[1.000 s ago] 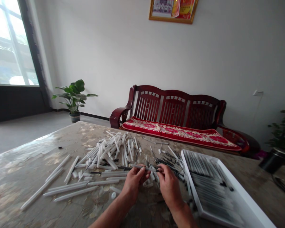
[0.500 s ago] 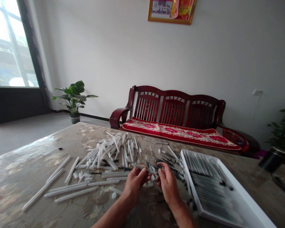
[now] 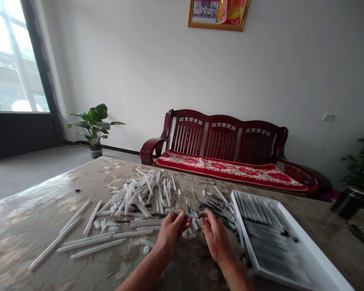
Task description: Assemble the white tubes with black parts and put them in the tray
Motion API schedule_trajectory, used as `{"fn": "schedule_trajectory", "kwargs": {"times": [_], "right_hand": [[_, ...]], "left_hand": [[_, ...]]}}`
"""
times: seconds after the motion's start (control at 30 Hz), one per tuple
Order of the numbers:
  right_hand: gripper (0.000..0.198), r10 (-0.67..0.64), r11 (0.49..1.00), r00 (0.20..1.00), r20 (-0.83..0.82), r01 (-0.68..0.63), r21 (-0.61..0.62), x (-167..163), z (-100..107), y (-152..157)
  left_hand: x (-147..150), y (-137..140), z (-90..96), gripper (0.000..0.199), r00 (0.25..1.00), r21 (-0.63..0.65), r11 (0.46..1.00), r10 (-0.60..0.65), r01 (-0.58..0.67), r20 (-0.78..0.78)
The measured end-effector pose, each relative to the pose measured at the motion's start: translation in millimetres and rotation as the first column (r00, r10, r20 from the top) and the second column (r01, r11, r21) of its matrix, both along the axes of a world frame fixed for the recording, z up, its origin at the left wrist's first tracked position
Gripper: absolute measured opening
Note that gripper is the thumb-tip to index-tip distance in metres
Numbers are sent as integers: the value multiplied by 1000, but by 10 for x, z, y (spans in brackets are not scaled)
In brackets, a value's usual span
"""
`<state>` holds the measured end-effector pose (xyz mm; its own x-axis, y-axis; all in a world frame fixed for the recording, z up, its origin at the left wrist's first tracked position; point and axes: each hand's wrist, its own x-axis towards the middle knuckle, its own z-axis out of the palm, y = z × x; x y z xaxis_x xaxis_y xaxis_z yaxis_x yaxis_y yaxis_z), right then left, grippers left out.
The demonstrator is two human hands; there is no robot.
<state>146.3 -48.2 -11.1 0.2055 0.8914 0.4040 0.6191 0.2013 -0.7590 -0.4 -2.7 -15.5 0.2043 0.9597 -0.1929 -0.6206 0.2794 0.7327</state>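
Observation:
My left hand (image 3: 172,231) is closed, thumb over fingers, around a slim greyish pen (image 3: 173,211) that lies nearly level and points toward my other hand. Facing it, my right hand (image 3: 214,234) pinches a small dark pen part (image 3: 202,215) close to the pen's right end; whether the two touch is too blurred to tell. Left of my hands spreads a heap of white pen barrels (image 3: 139,190), some lying loose nearer to me. Thin black pen parts (image 3: 220,204) are scattered behind and beside my right hand.
At right stands a white shallow box (image 3: 314,250) holding rows of translucent pens with dark ends. The patterned table (image 3: 91,275) carries everything. Beyond it are a dark red wooden bench (image 3: 224,137) and a potted plant (image 3: 95,125). A black cylinder (image 3: 350,204) sits far right.
Both hands have shifted slightly to the left, and the right hand's fingers have turned a little around the dark part. The grips look the same, and the piles have not moved.

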Motion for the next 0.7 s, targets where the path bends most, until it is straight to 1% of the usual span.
{"fn": "schedule_trajectory", "kwargs": {"times": [0.07,0.13,0.2,0.27,0.37,0.4,0.47,0.57,0.63,0.7], "right_hand": [[27,-31,999,995,100,28,31,6,22,-14],[31,-40,999,991,129,36,28,3,27,-20],[39,-37,999,994,99,39,-17,-7,23,-20],[40,-30,998,997,69,34,-51,-17,22,-18],[29,-31,999,996,85,33,-12,-27,26,-14],[29,-32,999,996,89,32,0,-29,23,-13],[36,-36,999,997,64,36,-12,-29,9,-9],[48,-40,996,999,2,40,-74,-21,-10,-10],[46,-30,997,999,11,30,-72,-15,-4,-14],[40,-21,999,998,52,23,-32,-13,8,-14]], "left_hand": [[-7,6,2,35,1000,-1,1000,-2,2,12],[-9,1,-3,40,1000,10,1000,-13,13,26],[-8,-9,-6,44,999,16,1000,-22,22,28],[-8,-20,-4,44,1000,11,1000,-19,19,13],[-7,-30,5,43,1000,7,1000,-11,11,-3],[-5,-32,6,43,1000,11,1000,-19,19,-6],[5,-36,3,44,999,19,999,-43,43,-11],[19,-35,-8,42,999,16,999,-49,50,-20],[20,-31,-9,41,1000,9,1000,-23,23,-16],[15,-28,-5,42,1000,9,1000,-10,10,-13]]}}
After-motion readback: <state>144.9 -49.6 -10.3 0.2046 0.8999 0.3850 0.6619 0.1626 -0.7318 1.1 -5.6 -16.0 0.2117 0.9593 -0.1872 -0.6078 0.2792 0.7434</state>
